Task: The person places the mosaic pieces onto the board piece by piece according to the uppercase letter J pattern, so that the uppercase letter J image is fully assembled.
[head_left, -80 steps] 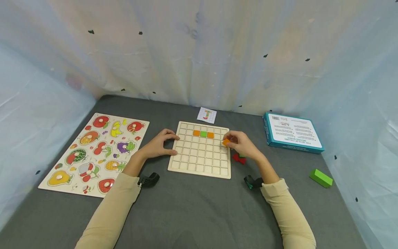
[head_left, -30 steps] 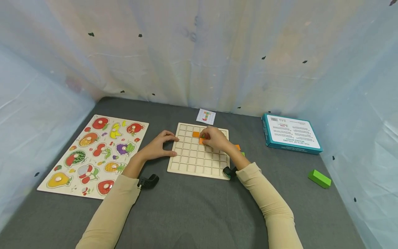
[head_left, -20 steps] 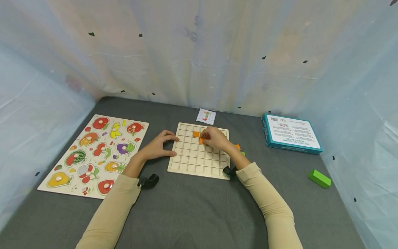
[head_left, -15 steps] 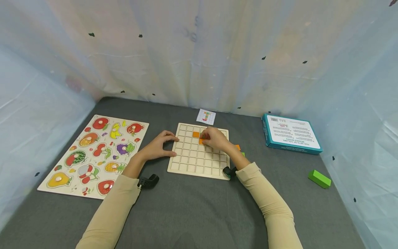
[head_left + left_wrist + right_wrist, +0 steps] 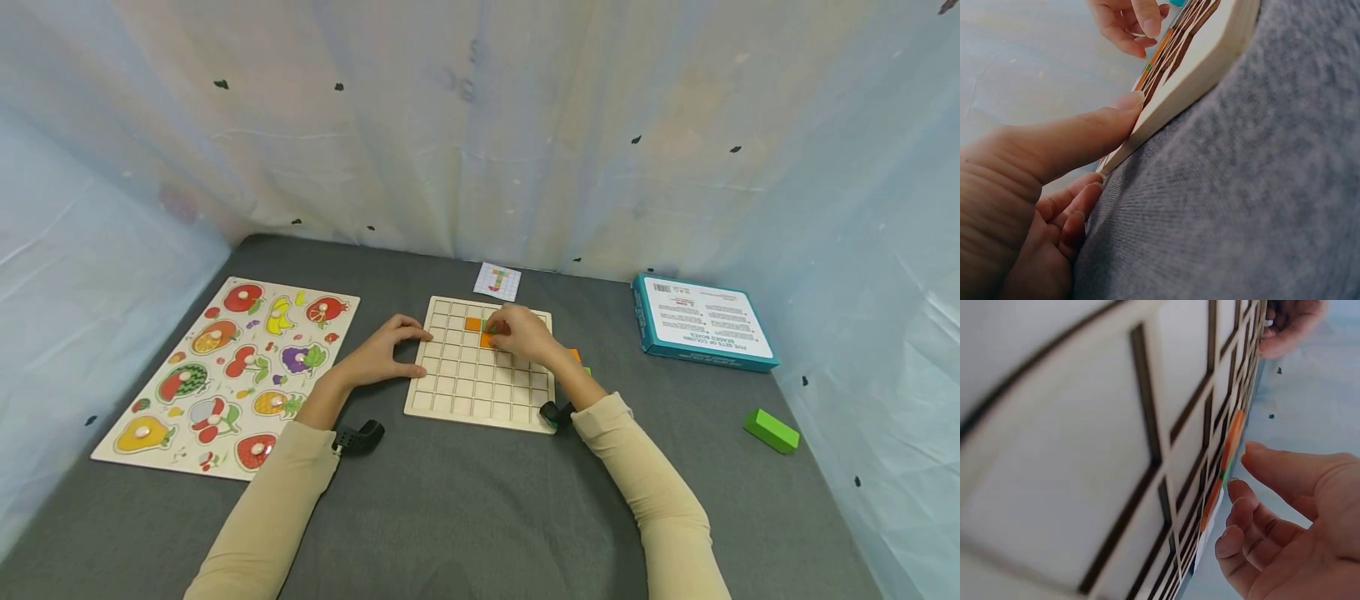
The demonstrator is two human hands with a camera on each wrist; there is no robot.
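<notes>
evidently the fine work falls to the right hand, whose thumb and forefinger sit right at an orange tile on the gridded board, just on the near side of a green tile. the right wrist view shows a gap between those two fingertips; whether they pinch the tile or merely touch it, one cannot tell, and how flat it sits is hidden too. a second orange tile lies left of the green one. the left hand is spread, thumb and forefinger touching the board's left edge, clamped on nothing — the two hands are well apart.

the likeliest slip, one would judge, is the near tile ending up cocked on a ridge, from uneven pressure by one fingertip. the tiles lie so close that a finger brushing past could drag the green one askew. the left hand's touch looks light, so a hard sideways push might turn the board. the black wrist camera is by the board's near right corner and could catch the rim, while the right forearm could sweep the loose orange piece and green piece just beyond the right edge.
</notes>
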